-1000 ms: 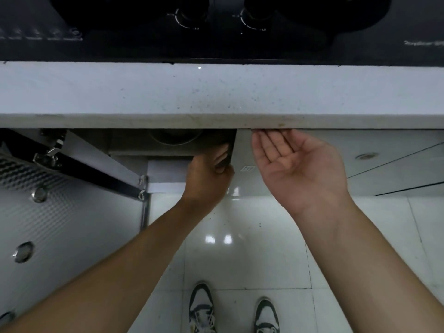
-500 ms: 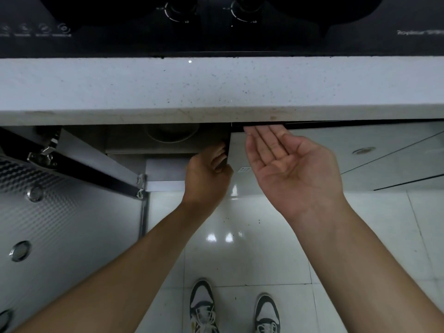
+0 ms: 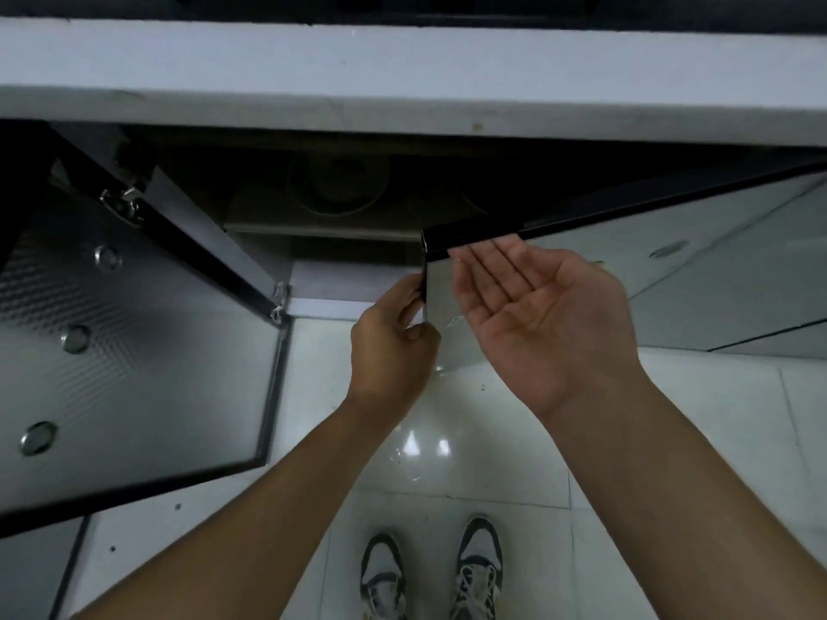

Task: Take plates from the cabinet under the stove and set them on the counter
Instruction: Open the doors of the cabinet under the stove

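Head view looks straight down past the pale speckled worktop (image 3: 402,78), whose front edge runs across the top; the dark stove (image 3: 402,4) lies just beyond it. Below the worktop the cabinet (image 3: 340,145) stands open. Its left door (image 3: 134,351), textured glass in a black frame, is swung wide to the left of the opening. Its right door (image 3: 671,270), glossy and mirror-like, is swung partly out. The left hand (image 3: 394,346) has its fingers (image 3: 409,293) clenched around the free vertical edge of the right door, thumb on the near face. The right hand (image 3: 541,324) is palm up with fingers released and stretched flat, their tips just under the door's black top rim; whether they touch it I cannot tell. Inside the cabinet, under the worktop, a dim round stack of plates (image 3: 338,183) sits on a shelf, blurred in shadow. Two sneakers (image 3: 429,575) stand on the white tile floor (image 3: 447,440) below the hands.
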Tool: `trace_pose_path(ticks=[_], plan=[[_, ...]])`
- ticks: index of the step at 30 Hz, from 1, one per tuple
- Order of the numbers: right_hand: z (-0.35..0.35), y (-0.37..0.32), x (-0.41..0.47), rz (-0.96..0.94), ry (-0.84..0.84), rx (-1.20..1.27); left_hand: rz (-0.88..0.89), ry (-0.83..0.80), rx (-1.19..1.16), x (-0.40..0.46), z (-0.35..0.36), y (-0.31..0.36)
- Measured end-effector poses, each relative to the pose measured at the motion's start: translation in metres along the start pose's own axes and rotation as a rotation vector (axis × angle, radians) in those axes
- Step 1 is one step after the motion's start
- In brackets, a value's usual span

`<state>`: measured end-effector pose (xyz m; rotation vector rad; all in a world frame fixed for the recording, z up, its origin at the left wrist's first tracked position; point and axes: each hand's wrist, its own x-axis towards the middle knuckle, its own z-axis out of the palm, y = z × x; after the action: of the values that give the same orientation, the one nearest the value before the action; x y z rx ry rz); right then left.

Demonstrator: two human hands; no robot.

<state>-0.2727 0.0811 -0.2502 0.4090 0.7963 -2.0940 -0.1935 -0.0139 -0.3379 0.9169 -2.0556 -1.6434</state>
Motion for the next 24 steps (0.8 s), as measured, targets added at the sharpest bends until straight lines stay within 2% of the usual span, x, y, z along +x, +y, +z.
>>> trace_pose_path(ticks=[10, 15, 24], plan=[[-0.036, 0.012, -0.058, -0.071, 0.103, -0.022, -0.027, -0.026, 0.005, -0.085, 0.019, -0.009], [-0.057, 0.004, -0.089, -0.041, 0.143, 0.0, -0.029, -0.033, 0.029, -0.122, 0.035, -0.007], [-0.115, -0.035, -0.143, 0.032, 0.089, -0.176, -0.061, -0.032, 0.012, -0.197, 0.084, 0.001]])
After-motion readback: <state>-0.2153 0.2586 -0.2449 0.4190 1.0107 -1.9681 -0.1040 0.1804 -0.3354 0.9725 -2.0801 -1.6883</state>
